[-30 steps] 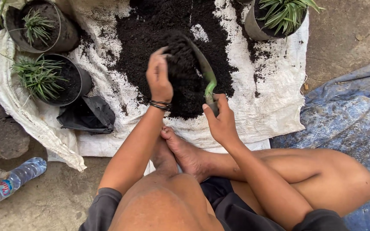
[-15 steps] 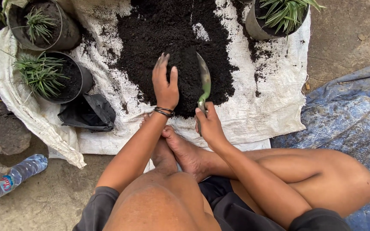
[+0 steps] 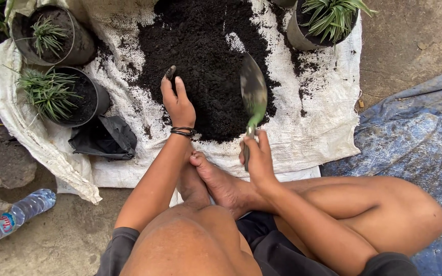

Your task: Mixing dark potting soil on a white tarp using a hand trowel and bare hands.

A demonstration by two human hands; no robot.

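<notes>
Soil, a dark loose heap [image 3: 200, 61], lies on the white woven sack [image 3: 323, 122] under the left hand [image 3: 178, 105], whose grip is wide, fingers flat on the heap. Right hand [image 3: 258, 158], nearer the body, has its grip closed around the green-handled metal garden trowel [image 3: 253, 94], blade raised over the soil's right edge.

Black soil [image 3: 200, 61] on a white woven sack [image 3: 313, 122], green plants around it.

The trowel [image 3: 253, 94] has a grey blade smeared with dirt and a green neck. The pots [image 3: 85, 46] are dark grey, their plants [image 3: 47, 92] spiky green. A black plastic bag [image 3: 103, 138] lies crumpled on the sack. The tarp [image 3: 410, 133] is mottled blue; the bottle [image 3: 14, 217] is clear with a blue and red label. Black bands [image 3: 182, 132] ring the left wrist.
</notes>
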